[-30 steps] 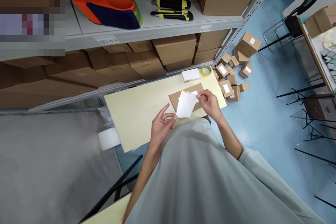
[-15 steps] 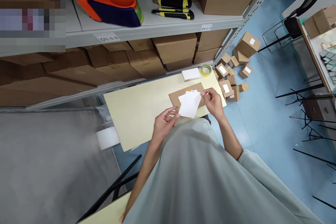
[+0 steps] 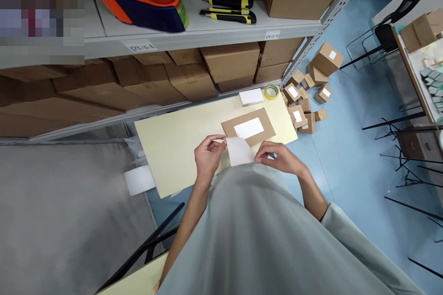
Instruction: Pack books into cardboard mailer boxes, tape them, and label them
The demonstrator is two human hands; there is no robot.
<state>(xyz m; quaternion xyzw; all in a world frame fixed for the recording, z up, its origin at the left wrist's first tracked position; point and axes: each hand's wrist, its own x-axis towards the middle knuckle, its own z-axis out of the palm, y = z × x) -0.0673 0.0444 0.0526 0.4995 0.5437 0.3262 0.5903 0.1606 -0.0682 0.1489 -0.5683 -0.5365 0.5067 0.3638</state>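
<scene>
A white paper sheet [image 3: 239,153] is held up just in front of my body, near the table's front edge. At its upper left corner, my left hand [image 3: 208,156] pinches it between thumb and fingertips. The lower right corner is in the closed fingers of my right hand [image 3: 279,157]. Just beyond the sheet lies a flat brown cardboard piece or box [image 3: 266,123] on the pale yellow table [image 3: 176,147]. A white rectangular label [image 3: 249,127] sits on its top, with its near edge close to the sheet.
At the table's back are a white stack [image 3: 251,97] and a yellow tape roll [image 3: 271,92]. Utility knives [image 3: 228,9] and an orange and blue item [image 3: 145,7] occupy the shelf. Small labelled cartons [image 3: 298,115] lie on the floor to the right.
The white sheet has come off the cardboard toward my body, uncovering the white label. My right hand has moved nearer to me, and my left hand has shifted slightly left.
</scene>
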